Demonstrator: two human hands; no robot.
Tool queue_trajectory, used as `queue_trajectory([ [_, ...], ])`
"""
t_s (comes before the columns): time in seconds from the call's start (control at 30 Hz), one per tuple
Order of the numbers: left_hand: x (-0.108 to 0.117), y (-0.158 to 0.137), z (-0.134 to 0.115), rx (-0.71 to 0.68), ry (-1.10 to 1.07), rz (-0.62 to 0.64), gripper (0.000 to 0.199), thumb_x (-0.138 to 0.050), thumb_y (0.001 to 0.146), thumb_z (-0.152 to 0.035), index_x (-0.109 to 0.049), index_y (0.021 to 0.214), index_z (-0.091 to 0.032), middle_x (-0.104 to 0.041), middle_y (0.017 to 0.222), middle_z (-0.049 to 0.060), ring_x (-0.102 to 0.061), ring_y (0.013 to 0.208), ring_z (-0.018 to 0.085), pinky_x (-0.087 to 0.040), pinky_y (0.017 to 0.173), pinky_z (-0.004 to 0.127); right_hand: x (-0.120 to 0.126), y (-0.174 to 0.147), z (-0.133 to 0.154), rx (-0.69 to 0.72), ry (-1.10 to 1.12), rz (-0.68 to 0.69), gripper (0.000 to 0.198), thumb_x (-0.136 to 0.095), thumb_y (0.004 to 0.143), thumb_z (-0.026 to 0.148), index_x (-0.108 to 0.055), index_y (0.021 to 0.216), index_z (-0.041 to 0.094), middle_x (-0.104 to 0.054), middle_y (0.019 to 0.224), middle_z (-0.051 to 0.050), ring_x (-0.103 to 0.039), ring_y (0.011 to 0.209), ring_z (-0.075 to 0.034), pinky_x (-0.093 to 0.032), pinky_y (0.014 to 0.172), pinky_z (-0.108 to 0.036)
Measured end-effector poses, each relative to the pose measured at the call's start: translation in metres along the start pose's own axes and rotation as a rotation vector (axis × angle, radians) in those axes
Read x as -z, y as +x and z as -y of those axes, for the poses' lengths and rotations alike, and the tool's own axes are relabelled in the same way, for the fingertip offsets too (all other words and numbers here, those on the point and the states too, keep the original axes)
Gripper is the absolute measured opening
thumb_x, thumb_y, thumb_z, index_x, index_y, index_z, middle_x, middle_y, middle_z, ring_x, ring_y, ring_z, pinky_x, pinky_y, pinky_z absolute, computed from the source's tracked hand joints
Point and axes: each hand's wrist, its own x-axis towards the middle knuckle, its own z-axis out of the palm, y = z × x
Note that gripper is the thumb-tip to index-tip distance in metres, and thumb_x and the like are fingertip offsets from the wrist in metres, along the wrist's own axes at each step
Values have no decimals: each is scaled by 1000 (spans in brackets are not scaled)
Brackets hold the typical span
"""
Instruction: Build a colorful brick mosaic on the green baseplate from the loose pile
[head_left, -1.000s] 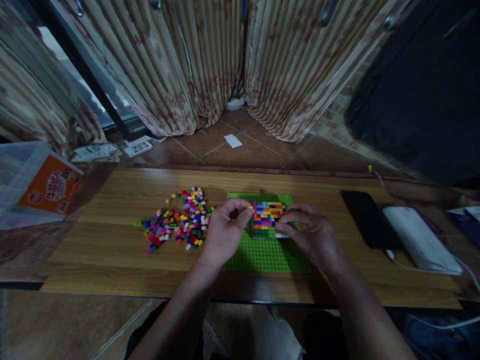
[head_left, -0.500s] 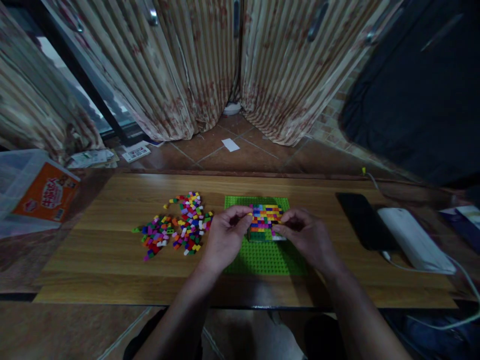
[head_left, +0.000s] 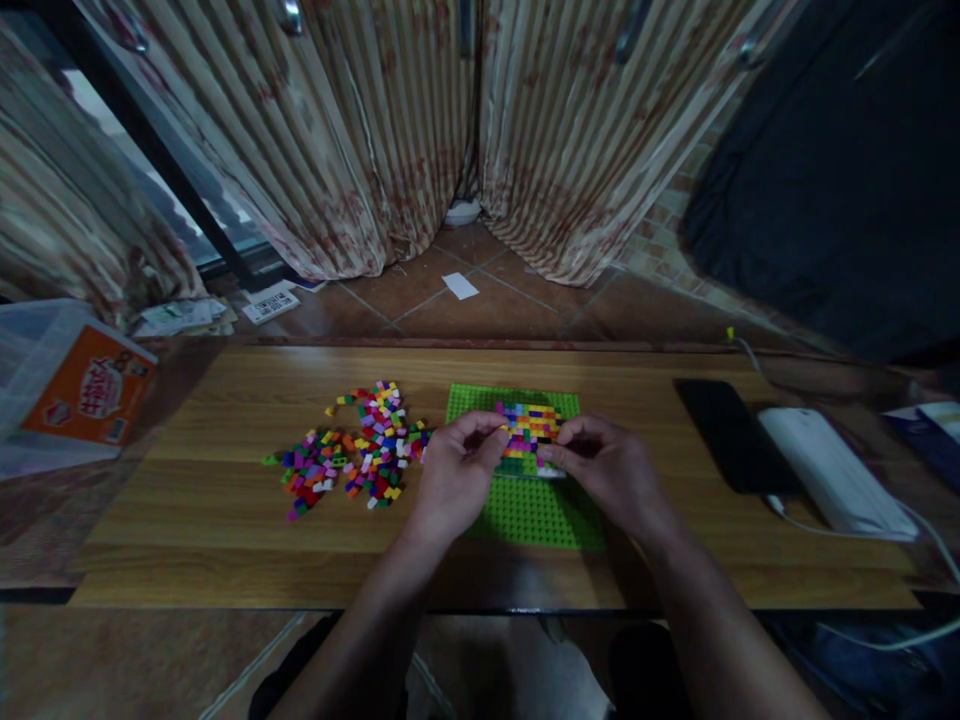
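Note:
A block of many-coloured toy bricks (head_left: 531, 432) stands on the green studded baseplate (head_left: 536, 515), toward its far half. My left hand (head_left: 461, 480) is closed at the block's left side, thumb and forefinger pinched against its edge. On the opposite side, my right hand (head_left: 609, 468) has its thumb and fingers closed on the block's right edge. Fingers cover both side edges, so I cannot tell whether a single loose brick is between them. Left of the baseplate lies a loose pile of small coloured bricks (head_left: 382, 440).
The wooden table (head_left: 187, 520) carries a black phone (head_left: 731, 435) and a white power bank (head_left: 832, 470) with a cable at the right. A clear plastic box (head_left: 37, 350) with an orange label stands at the far left. Striped curtains (head_left: 405, 140) hang beyond the table.
The view has shifted slightly. Both hands keep their grip at the block's two sides, and the block and baseplate appear a little farther left.

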Motion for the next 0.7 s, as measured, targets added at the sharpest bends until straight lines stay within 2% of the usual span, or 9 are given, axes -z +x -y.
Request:
queue_trajectory([
  [0.17, 0, 1, 2, 4, 10, -8, 7, -67, 78, -22, -71, 81, -17, -68, 74, 0, -58, 64, 11, -47, 62, 22, -3, -1, 2, -2, 9, -4, 27, -77, 72, 40, -60, 72, 20, -59, 73, 1, -56, 64, -14, -45, 59, -27],
  [0.47, 1, 0, -5, 17, -43, -28, 8, -69, 75, -21, -71, 81, -16, -68, 69, -1, -58, 58, 9, -49, 55, 20, 4, -4, 12, 84, -102, 6, 20, -74, 76, 37, -64, 75, 20, -62, 77, -1, -58, 68, -15, -45, 62, -28],
  [0.63, 2, -2, -8, -23, -75, 28, 11, -68, 78, -23, -70, 86, -17, -72, 79, 1, -63, 63, 11, -55, 60, 22, 7, -5, 22, 213, -55, -170, 14, -66, 86, 34, -69, 79, 22, -64, 79, -1, -60, 73, -15, -46, 65, -28],
  [0.7, 2, -3, -7, -54, -58, 56, 11, -67, 80, -24, -69, 89, -17, -72, 82, 1, -65, 66, 12, -56, 62, 23, 4, -7, 27, 257, -24, -164, 12, -64, 87, 33, -71, 84, 23, -67, 84, -2, -61, 78, -16, -48, 68, -29],
])
